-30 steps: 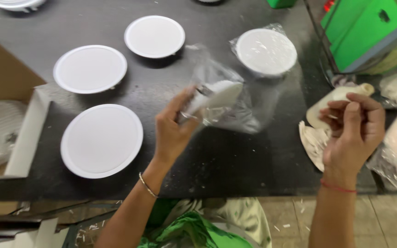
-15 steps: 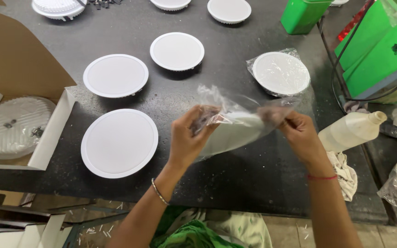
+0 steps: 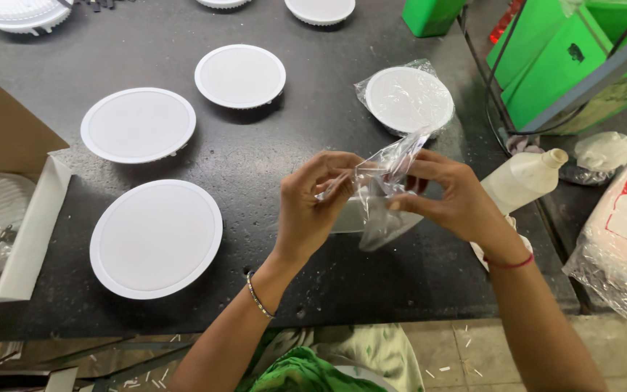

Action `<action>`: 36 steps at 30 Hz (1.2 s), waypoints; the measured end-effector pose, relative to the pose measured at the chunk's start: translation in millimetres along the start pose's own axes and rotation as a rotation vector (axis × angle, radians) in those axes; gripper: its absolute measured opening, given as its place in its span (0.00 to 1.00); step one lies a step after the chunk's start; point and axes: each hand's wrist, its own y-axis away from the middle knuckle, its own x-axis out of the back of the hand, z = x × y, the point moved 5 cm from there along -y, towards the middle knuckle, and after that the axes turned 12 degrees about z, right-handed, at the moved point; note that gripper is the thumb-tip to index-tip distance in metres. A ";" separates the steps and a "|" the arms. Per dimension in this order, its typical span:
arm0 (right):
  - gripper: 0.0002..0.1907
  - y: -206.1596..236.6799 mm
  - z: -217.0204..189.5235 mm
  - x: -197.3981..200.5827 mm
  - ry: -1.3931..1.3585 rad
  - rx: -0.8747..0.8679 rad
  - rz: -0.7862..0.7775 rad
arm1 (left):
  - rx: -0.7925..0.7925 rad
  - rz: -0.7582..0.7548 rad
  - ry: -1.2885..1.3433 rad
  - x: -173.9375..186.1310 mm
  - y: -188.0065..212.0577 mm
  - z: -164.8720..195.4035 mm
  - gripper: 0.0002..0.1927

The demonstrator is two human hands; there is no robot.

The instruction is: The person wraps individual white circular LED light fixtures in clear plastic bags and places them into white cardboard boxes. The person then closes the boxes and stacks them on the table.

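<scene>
Both hands hold a clear plastic bag (image 3: pixel 382 190) above the front middle of the dark table (image 3: pixel 270 152). My left hand (image 3: pixel 315 207) pinches the bag's left edge with thumb and fingers. My right hand (image 3: pixel 453 197) grips its right side. The bag is crumpled and looks empty. A large round white lamp panel (image 3: pixel 155 238) lies flat to the left of my hands. A similar round lamp wrapped in clear plastic (image 3: pixel 408 99) sits just beyond my hands.
Two more white round panels (image 3: pixel 138 125) (image 3: pixel 239 75) lie farther back. An open cardboard box (image 3: pixel 9 218) with a bagged lamp stands at left. A white plastic bottle (image 3: pixel 524 180), green bins (image 3: pixel 567 58) and a stack of bags (image 3: pixel 622 239) are at right.
My right hand came over from the right and took hold of the bag with the left. Both hands moved closer together and the bag is more bunched.
</scene>
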 end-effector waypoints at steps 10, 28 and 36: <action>0.17 -7.3 -40.1 -5.2 0.236 0.290 -0.214 | 0.065 -0.019 0.017 0.4 4.6 20.0 0.10; 0.17 16.1 -58.0 -13.3 0.454 0.584 -0.323 | -0.225 -0.131 -0.436 -2.7 10.7 78.0 0.10; 0.12 18.1 -47.4 -11.1 0.303 0.470 -0.196 | 0.010 -0.333 -0.401 7.8 13.6 91.9 0.25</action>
